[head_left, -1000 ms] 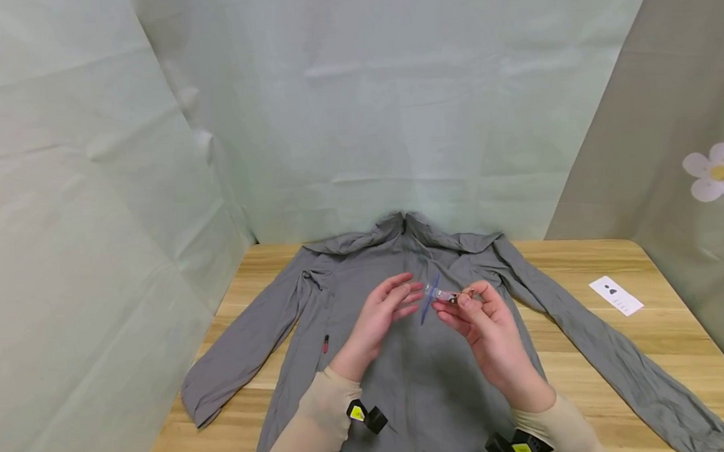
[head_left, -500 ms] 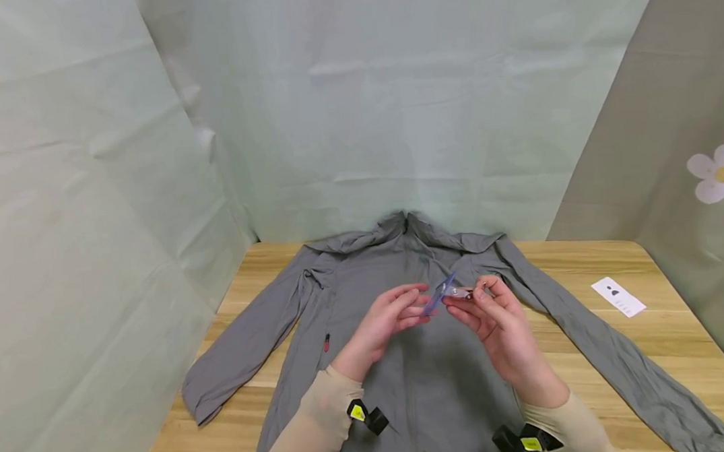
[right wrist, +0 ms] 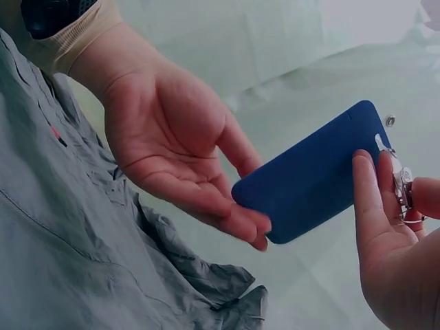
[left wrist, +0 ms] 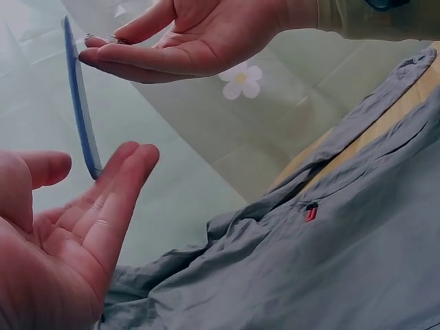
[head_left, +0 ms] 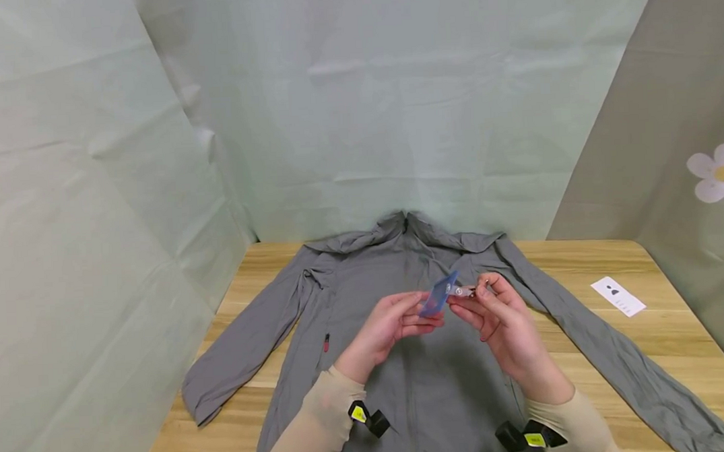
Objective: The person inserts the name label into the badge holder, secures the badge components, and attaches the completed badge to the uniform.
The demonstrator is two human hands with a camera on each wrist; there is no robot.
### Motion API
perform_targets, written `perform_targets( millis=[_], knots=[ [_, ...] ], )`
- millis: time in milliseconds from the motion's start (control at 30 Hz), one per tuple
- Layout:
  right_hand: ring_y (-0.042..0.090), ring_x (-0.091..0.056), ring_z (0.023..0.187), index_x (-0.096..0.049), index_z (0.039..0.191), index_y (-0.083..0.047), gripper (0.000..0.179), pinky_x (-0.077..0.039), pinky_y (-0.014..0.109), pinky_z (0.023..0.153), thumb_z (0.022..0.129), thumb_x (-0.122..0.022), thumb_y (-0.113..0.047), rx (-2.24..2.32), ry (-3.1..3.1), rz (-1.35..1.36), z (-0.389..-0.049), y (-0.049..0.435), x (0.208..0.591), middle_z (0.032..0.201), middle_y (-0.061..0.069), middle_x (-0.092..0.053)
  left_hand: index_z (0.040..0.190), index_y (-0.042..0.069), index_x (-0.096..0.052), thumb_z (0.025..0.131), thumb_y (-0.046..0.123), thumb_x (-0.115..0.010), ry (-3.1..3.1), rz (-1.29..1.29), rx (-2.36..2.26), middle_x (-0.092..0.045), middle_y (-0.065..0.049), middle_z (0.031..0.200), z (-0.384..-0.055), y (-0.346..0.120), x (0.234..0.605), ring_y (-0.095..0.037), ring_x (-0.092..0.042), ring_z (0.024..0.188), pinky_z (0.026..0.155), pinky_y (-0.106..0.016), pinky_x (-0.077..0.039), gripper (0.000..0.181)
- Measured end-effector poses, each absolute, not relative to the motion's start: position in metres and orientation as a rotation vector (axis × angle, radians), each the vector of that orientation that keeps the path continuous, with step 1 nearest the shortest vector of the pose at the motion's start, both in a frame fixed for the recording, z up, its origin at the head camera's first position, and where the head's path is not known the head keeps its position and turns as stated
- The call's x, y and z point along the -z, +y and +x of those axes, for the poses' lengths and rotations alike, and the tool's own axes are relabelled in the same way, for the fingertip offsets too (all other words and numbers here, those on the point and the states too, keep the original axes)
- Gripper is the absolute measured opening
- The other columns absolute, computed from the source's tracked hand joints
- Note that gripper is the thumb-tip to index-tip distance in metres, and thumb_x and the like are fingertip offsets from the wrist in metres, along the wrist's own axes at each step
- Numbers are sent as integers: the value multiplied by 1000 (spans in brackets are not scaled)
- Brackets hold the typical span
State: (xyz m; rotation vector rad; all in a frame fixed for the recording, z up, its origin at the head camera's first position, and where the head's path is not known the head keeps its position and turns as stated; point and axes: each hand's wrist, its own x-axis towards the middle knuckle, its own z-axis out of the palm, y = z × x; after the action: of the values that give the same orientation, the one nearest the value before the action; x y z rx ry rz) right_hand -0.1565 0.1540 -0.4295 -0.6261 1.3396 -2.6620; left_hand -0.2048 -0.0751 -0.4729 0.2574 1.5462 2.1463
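I see the right hand [head_left: 515,334] pinching the metal clip [right wrist: 404,187]; the attached blue holder [right wrist: 309,182] juts over the jacket [head_left: 432,391] to the left hand [head_left: 381,327], loosely extended (contact likely, though hard to judge). I'd steady its free end lightly.

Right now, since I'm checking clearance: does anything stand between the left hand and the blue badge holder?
Nothing visible does. The left hand is at one end of the blue badge holder; the right hand holds the metal clip at the other.
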Motion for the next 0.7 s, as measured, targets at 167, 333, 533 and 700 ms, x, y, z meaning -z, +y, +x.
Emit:
perform_targets(
  millis=[167, 333, 533, 700],
  knots=[
    [18, -75, 112, -55, 113, -12, 21, -57, 35, 102, 116, -37, -3, 2673, 1367, -584, -156, 155, 428, 115, 3, -71, 140, -9, -63, 111, 26, -61, 1565, 241, -2181, -80, -14, 108, -208, -78, 474, -18, -80, 93, 84, -32, -65, 45],
    [16, -75, 110, -55, 111, -14, 19, -58, 34, 101, 117, -39, -6, 2666, 1430, -523, -156, 156, 427, 114, 1, -72, 139, -8, -64, 109, 23, -64, 1573, 218, -2211, -81, -10, 103, -209, -82, 473, -17, -80, 90, 82, -31, -65, 43],
    [16, -76, 109, -55, 110, -14, 18, -58, 33, 100, 117, -40, -8, 2657, 1466, -490, -155, 156, 427, 113, 1, -73, 141, -8, -63, 109, 21, -64, 1591, 212, -2231, -81, -11, 103, -209, -85, 469, -16, -80, 88, 82, -30, -65, 43],
    [16, -76, 108, -55, 110, -13, 16, -58, 33, 99, 117, -41, -9, 2663, 1478, -481, -155, 156, 426, 112, 2, -74, 142, -8, -62, 108, 18, -65, 1599, 202, -2245, -80, -13, 105, -210, -86, 468, -16, -80, 87, 81, -30, -65, 43]
  ],
)
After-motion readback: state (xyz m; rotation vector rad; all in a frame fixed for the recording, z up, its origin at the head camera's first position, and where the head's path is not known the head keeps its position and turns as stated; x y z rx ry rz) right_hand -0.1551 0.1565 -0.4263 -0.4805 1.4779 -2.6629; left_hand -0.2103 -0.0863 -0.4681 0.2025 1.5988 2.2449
